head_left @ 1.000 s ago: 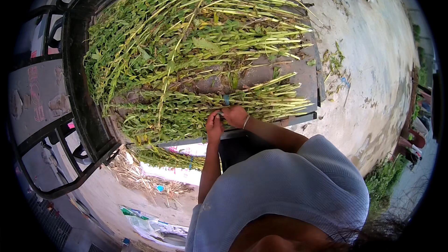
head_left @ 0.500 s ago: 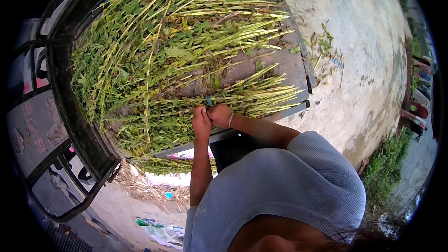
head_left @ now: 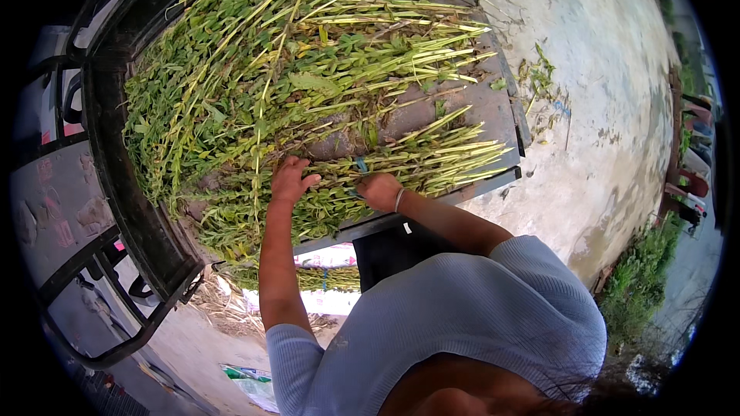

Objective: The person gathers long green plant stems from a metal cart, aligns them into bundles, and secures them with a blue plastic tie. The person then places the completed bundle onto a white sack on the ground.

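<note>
A bundle of leafy green stalks (head_left: pixel 455 160) lies along the near side of a metal cart bed, bound with a blue tie (head_left: pixel 360 163). My right hand (head_left: pixel 380 191) is closed at the bundle's near side, beside the tie; its fingertips are partly hidden. To its left, my left hand (head_left: pixel 290 179) rests over the leafy part, thumb apart from the fingers and nothing held in it. Beyond, a larger heap of cut stalks (head_left: pixel 308 54) covers the bed, leafy ends left and pale cut ends right.
The cart's dark raised metal wall (head_left: pixel 116 154) rises at the left. Its flat edge (head_left: pixel 493 181) ends at the right, above a concrete floor (head_left: pixel 586 108) with scattered leaves. Below the near edge are another tied green bundle (head_left: pixel 339 280) and dry stalks (head_left: pixel 223 304).
My left hand has left the right hand's side, moved left over the leaves and opened. My right hand has shifted slightly right and stays by the blue tie.
</note>
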A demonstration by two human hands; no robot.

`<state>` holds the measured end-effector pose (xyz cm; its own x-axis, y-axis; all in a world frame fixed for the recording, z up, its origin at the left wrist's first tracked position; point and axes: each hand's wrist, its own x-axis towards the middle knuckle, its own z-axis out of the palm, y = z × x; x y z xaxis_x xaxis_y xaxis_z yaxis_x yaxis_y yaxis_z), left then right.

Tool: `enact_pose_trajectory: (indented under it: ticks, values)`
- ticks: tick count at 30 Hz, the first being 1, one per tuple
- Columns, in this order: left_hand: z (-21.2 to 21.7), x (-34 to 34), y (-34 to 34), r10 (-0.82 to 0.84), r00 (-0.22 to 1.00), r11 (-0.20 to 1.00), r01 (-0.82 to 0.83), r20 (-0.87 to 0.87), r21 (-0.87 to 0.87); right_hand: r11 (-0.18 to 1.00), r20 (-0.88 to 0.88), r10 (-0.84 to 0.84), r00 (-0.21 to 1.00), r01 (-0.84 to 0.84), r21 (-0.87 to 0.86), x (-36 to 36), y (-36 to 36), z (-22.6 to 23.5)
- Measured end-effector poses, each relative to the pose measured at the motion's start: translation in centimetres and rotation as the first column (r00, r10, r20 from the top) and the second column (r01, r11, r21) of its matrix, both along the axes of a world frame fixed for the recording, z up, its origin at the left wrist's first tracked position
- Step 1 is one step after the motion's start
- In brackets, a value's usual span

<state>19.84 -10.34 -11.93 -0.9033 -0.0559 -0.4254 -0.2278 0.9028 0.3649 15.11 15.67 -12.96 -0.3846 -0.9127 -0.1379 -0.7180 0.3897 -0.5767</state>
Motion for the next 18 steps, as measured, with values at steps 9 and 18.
enact_pose_trajectory:
  ticks: [9, 18]
  values:
    - [1.3, 0.9, 1.6, 0.018, 0.998, 0.906, -0.045, 0.067, 0.421, 0.994, 0.002, -0.058, 0.998, 0.058, -0.091, 2.4, 1.6, 0.9]
    - [-2.3, 1.1, 3.7, 0.064, 0.982, 0.830, 0.047, -0.178, 0.556, 0.982, -0.101, 0.024, 0.995, -0.042, -0.185, 1.7, 1.1, 2.1]
